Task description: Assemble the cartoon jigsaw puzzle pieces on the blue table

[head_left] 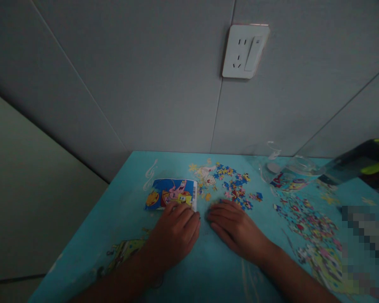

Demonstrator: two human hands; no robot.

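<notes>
My left hand [178,229] is closed, its fingers curled at the lower edge of a small picture sheet [169,191] with cartoon figures on blue. A tiny dark spot shows at its fingertips, too small to name. To the right, my right hand [235,225] rests low over the table with its fingers pressed together and bent down. What lies under those fingertips is hidden. Just beyond it is a loose group of small jigsaw puzzle pieces [236,189], mostly blue, red and yellow. The two hands are apart, with a narrow strip of table between them.
A larger spread of puzzle pieces [309,219] covers the right side of the blue patterned table [113,210]. Behind it stand a clear plastic container [298,172] and a dark transparent object with a lime-green edge [353,164]. A grey wall with a socket [246,50] borders the back.
</notes>
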